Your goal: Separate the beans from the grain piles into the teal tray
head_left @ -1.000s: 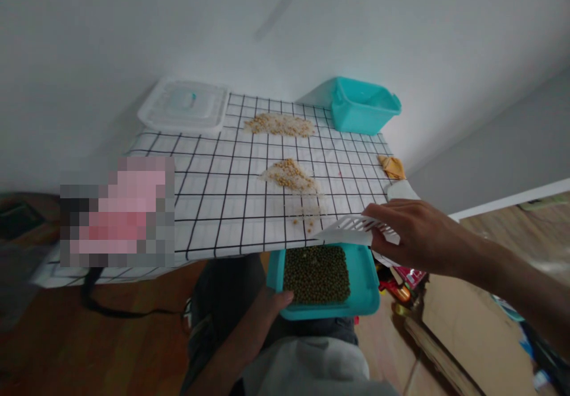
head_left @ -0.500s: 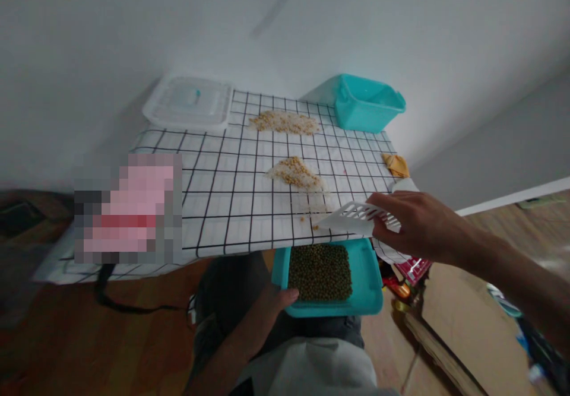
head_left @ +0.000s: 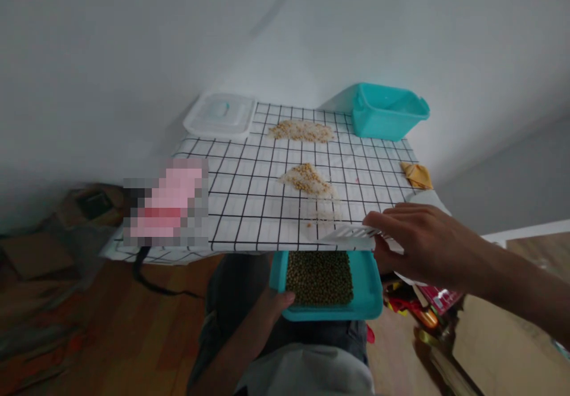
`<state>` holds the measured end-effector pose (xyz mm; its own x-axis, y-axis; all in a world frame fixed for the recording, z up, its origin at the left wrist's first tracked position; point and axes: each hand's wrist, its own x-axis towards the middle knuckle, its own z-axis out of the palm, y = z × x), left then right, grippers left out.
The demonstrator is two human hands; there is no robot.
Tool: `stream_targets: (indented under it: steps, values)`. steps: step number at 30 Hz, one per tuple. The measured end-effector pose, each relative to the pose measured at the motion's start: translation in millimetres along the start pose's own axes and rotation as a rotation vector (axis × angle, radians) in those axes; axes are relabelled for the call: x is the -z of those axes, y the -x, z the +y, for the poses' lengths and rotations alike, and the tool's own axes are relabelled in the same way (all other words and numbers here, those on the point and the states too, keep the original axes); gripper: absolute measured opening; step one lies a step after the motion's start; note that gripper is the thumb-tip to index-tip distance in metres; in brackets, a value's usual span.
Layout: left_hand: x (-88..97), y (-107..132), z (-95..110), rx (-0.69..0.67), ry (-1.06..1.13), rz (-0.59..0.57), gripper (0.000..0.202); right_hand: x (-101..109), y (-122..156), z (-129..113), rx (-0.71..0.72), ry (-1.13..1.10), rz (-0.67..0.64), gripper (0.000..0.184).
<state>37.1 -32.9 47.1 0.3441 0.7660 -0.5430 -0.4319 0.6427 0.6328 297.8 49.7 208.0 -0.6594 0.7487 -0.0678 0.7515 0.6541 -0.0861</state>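
Observation:
My right hand (head_left: 423, 241) is closed on a white slotted scoop (head_left: 350, 235), which lies flat at the table's near edge, just below a small trail of grains. My left hand (head_left: 275, 302) grips the near left corner of a teal tray (head_left: 371, 292) filled with green beans (head_left: 319, 277), held under the table edge over my lap. Two heaps of yellow grains mixed with white rice lie on the grid-patterned tablecloth (head_left: 249, 206): a near heap (head_left: 307, 179) and a far heap (head_left: 300, 130).
A teal tub (head_left: 387, 111) stands at the far right corner and a clear lidded box (head_left: 219, 114) at the far left. An orange cloth (head_left: 417, 174) lies at the right edge. A blurred pink patch covers the near left. Clutter sits on the wooden floor at right.
The view has shifted, so the table sits further right and lower in the frame. My right hand has lowered the scoop flatter onto the table edge. The tray stays under the edge.

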Motion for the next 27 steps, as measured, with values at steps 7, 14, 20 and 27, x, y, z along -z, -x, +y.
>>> stream_targets:
  steps: [7, 14, 20, 27]
  values:
    - [-11.0, 10, 0, -0.045, -0.026, 0.126, 0.043, 5, -30, 17, 0.005, 0.115, 0.064, 0.02]
    - [-2.4, 10, 0, -0.035, -0.018, 0.093, 0.048, 9, -26, 12, 0.057, 0.118, 0.029, 0.024]
    - [7.2, 9, -3, -0.036, -0.011, 0.024, 0.048, 3, -13, 5, 0.008, 0.098, 0.042, 0.024]
    - [19.1, 13, -1, -0.024, -0.05, -0.03, 0.029, -1, -3, -16, -0.019, 0.012, 0.046, 0.023]
